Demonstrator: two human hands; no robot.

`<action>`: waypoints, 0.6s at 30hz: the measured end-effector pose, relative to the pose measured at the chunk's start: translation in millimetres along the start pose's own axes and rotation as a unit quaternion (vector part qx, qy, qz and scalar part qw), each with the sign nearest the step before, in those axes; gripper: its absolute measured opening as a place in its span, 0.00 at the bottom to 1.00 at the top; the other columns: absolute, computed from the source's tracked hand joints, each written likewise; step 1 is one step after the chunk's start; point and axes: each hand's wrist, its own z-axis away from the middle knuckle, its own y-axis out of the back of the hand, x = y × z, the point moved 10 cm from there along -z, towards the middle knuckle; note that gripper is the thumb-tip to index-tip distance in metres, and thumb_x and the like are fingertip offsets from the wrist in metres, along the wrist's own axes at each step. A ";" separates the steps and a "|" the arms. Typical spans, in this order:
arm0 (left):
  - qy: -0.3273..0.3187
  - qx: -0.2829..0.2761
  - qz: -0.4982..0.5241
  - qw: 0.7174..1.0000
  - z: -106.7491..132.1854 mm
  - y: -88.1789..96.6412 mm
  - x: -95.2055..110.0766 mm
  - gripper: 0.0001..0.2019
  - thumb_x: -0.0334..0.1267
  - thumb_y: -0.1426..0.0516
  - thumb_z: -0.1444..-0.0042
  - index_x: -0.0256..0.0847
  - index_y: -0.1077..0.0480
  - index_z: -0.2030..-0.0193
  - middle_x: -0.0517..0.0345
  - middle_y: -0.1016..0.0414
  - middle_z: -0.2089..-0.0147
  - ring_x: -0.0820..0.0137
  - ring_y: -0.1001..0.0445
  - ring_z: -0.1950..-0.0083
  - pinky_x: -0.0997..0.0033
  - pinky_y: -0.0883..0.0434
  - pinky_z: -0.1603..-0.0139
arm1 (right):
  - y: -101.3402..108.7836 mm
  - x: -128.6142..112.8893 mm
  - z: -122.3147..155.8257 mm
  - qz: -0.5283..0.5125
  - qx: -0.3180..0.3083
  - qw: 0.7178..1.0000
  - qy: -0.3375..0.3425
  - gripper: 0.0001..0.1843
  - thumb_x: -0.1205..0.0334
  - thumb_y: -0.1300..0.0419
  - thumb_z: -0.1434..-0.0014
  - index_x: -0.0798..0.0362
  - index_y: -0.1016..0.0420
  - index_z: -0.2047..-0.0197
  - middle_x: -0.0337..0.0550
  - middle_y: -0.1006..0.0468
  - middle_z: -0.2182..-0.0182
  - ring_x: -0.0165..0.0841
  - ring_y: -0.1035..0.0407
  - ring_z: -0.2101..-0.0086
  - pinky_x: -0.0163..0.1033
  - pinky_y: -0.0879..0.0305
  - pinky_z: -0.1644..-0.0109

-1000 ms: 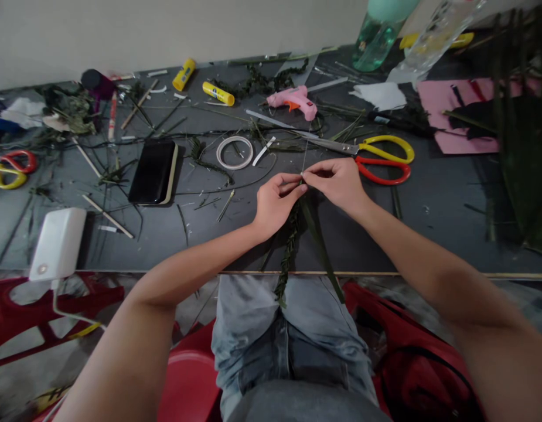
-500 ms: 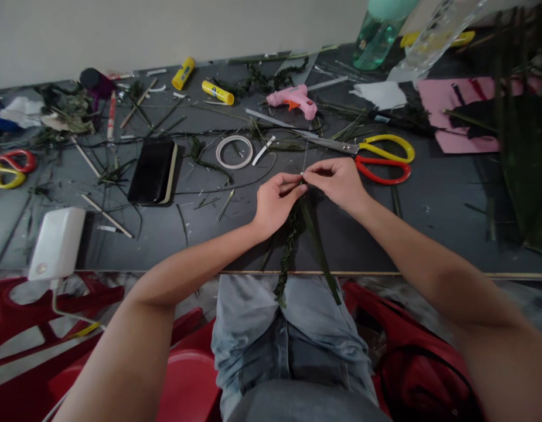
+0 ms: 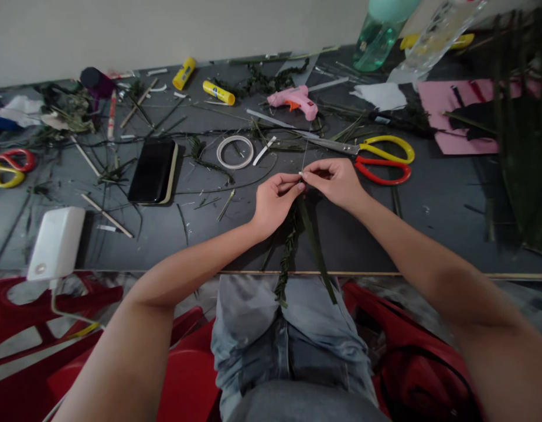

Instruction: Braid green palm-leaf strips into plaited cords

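Note:
My left hand (image 3: pixel 275 205) pinches the top end of a braided green leaf strip (image 3: pixel 287 258), which hangs past the table edge over my lap. Beside the braid a flat leaf strip (image 3: pixel 317 252) dangles from the same spot. Fingertip to fingertip with the left, my right hand (image 3: pixel 336 183) is closed in a pinch; its fingers hide most of what they hold. A tiny white bit (image 3: pixel 301 173) shows between both sets of fingertips. From there a fine pale thread (image 3: pixel 305 151) runs up toward the pink glue gun (image 3: pixel 295 101).
Large scissors (image 3: pixel 382 151) with yellow and red handles lie just beyond my right hand. A tape roll (image 3: pixel 234 152), a phone (image 3: pixel 152 171), glue sticks (image 3: pixel 218 92) and leaf scraps are strewn leftward. A white power bank (image 3: pixel 57 243) sits at the front edge. Bottles (image 3: pixel 380 41) stand behind.
Both hands stay pinched together at nearly the same place, with only a slight shift of the fingertips. The hanging flat strip has swung a little to the left.

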 end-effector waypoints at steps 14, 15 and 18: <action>-0.010 -0.035 -0.017 0.999 -1.0 -3.6 0.2 0.09 0.36 0.34 0.47 0.38 0.24 0.59 0.54 0.16 0.60 0.69 0.17 0.58 0.66 0.21 0.51 | 1.9 0.5 5.0 -0.019 0.018 0.998 -0.049 0.08 0.58 0.36 0.52 0.53 0.19 0.74 0.39 0.25 0.81 0.27 0.35 0.80 0.35 0.40 0.74; -0.009 -0.038 -0.017 0.999 -0.9 -4.0 0.1 0.09 0.36 0.33 0.47 0.38 0.24 0.60 0.54 0.16 0.60 0.70 0.17 0.58 0.66 0.21 0.51 | 2.0 1.1 5.2 -0.021 0.021 0.998 -0.054 0.07 0.60 0.36 0.53 0.54 0.19 0.74 0.39 0.25 0.82 0.27 0.35 0.80 0.35 0.40 0.75; -0.007 -0.041 -0.027 0.999 -0.3 -4.8 0.4 0.09 0.36 0.33 0.48 0.37 0.23 0.60 0.54 0.16 0.61 0.70 0.17 0.58 0.67 0.21 0.51 | 3.5 3.2 4.6 -0.015 0.039 0.998 -0.052 0.05 0.64 0.37 0.55 0.54 0.20 0.76 0.39 0.24 0.81 0.28 0.33 0.79 0.35 0.39 0.74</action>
